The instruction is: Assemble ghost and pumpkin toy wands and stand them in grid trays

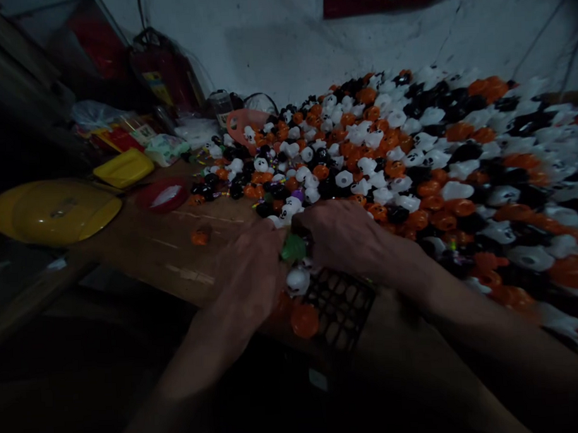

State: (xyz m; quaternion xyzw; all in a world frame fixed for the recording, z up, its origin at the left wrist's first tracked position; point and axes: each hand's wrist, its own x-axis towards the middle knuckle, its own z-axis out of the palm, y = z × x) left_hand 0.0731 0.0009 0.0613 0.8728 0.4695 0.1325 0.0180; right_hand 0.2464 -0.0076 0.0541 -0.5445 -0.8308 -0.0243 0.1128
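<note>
And here both hands are meeting over the front of the bench (191, 261), with a green piece (294, 246) sitting right between them. The left hand (248, 268) is lying at nine o'clock of it, the right hand (341, 237) is arching at three; the fingers on both sides are curling inward and hiding their tips, so I'm not able to tell how far they're opening or whether they're gripping anything. A white head (297, 282) and an orange ball (304, 320) are lying at six o'clock, a black grid (346, 303) is resting at five, and a big heap of toys (391, 143) is spreading from twelve round to four. Here's the danger, as I'm judging it: that orange ball is sitting near the front edge, so a brushing wrist could be sending it over; a knock from the right forearm could be starting a slide in the loose heap. Labels? A fire extinguisher (163, 75) at eleven is wearing a yellowish one, and a red sign (380, 0) is hanging at one, but gloom and blur are keeping all writing unreadable.
</note>
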